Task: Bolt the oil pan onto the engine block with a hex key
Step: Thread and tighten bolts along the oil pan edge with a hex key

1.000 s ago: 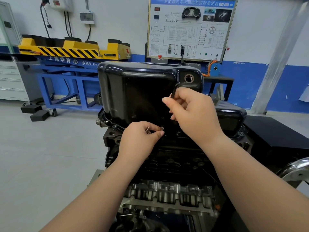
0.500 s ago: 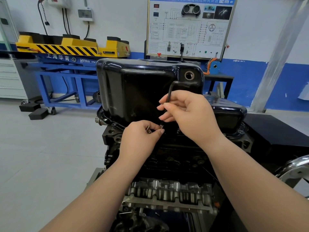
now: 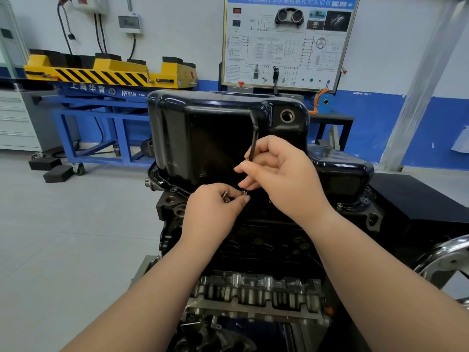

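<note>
hex key (image 3: 253,138) upright, short arm pointing left | R hand (image 3: 281,174) pinching it | L hand (image 3: 215,209) pinching bolt (image 3: 244,192)

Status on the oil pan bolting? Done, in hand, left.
Done: oil pan seated on the engine block; one bolt in the right flange. In hand: right hand holds the hex key, left hand steadies a bolt. Left: seat it; others unclear.

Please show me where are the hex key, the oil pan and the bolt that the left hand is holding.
hex key (image 3: 253,138), head view, on the long black shank above the right hand.
oil pan (image 3: 203,133), head view, on its glossy black side wall.
bolt (image 3: 244,192), head view, on the small metal head at the left fingertips.
</note>
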A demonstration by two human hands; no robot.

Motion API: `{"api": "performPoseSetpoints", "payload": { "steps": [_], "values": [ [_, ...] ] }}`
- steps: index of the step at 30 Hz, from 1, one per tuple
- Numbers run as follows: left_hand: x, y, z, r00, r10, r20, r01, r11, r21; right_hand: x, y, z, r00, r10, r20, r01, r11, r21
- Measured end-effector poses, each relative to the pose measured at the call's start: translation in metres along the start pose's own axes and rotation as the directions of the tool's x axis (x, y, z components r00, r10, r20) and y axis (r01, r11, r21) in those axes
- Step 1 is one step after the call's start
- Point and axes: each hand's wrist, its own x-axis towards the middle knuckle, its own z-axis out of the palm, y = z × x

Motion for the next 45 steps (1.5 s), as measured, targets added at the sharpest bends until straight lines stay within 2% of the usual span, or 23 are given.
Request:
{"api": "performPoseSetpoints", "payload": {
  "steps": [4,12,16,21,26,38,45],
  "values": [
    [0.0,0.0,0.0,1.0,-0.002,-0.003,0.002,1.0,-0.002,-0.002,0.002,-0.001,0.999,-0.026,0.033,0.027,0.999,-0.038],
    [0.001,-0.002,0.0,0.999,0.035,-0.014,-0.035,0.999,0.029,-0.001,0.005,0.006,0.997,-0.004,-0.071,0.006,1.0,0.02],
    [0.0,-0.001,0.0,0.998,0.068,-0.014,-0.067,0.996,0.051,-0.001,0.008,0.008,0.995,-0.011,-0.097,0.01,1.0,-0.003],
    [0.0,0.002,-0.002,0.999,0.049,0.004,-0.049,0.997,0.053,-0.005,0.008,0.006,0.998,0.005,-0.067,0.0,0.998,0.065],
    [0.002,0.003,-0.002,1.0,0.026,0.017,-0.027,0.999,0.041,-0.007,0.009,0.006,0.999,-0.005,-0.036,0.006,1.0,0.031],
    [0.001,0.003,-0.001,0.999,0.029,0.016,-0.03,0.999,0.015,-0.004,0.013,0.013,0.984,0.001,-0.177,-0.001,1.0,0.004],
    [0.004,0.001,0.0,1.0,0.03,-0.005,-0.03,0.997,0.067,-0.01,0.015,0.012,0.998,0.0,-0.064,0.002,1.0,0.028]
  ]
}}
